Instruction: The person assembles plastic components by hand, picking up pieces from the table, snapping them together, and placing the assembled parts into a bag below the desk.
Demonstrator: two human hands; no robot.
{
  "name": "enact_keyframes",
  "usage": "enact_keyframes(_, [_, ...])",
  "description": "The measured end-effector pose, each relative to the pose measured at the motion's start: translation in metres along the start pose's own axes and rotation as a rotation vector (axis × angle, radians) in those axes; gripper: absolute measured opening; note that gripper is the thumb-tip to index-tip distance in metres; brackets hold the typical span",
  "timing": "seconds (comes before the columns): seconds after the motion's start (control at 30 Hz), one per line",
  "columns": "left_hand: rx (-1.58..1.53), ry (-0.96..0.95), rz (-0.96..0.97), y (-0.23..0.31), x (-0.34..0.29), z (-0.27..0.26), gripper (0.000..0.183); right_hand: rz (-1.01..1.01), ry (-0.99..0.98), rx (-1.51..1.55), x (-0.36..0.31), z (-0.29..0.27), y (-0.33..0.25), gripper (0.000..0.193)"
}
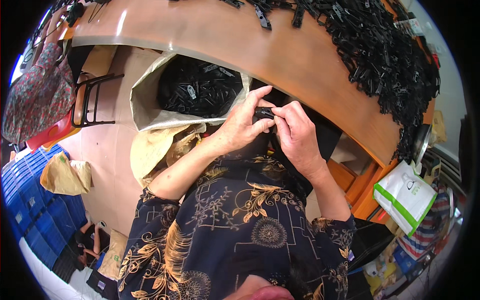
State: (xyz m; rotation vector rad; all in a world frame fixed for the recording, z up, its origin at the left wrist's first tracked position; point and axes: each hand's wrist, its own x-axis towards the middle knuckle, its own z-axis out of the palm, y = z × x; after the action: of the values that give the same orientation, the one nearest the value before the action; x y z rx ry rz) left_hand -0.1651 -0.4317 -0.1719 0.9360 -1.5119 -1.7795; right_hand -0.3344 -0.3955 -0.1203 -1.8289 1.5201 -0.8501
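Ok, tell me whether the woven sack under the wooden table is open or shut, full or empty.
Open and well filled: the woven sack has its mouth rolled wide, with small black plastic parts heaped near its rim.

Bare tabletop [210,35] strip, black clip heap [395,55] perhaps crowding right.

The small black plastic part [263,113] is mostly covered by the fingers of the left hand [243,123] and right hand [295,132]; its shape cannot be told. The heap of black plastic clips [385,55] runs off the top edge.
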Motion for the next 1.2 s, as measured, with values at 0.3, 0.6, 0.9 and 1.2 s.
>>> enact_keyframes(0.3, [-0.29,0.014,-0.139,0.012,-0.001,-0.006,0.073,0.443,-0.106,0.847,0.001,0.002,0.025,0.021])
enact_keyframes(0.6, [-0.18,0.177,-0.141,0.014,-0.02,-0.024,0.071,0.518,-0.179,0.926,0.012,0.029,0.012,0.014])
enact_keyframes(0.9, [1.153,0.35,0.174,0.004,-0.032,-0.117,0.052,0.198,0.527,0.144,-0.019,-0.066,0.059,0.006])
enact_keyframes(1.2, [0.858,0.196,0.496,0.053,0.078,-0.006,0.009,0.299,0.755,-0.704,-0.057,-0.184,0.163,0.016])
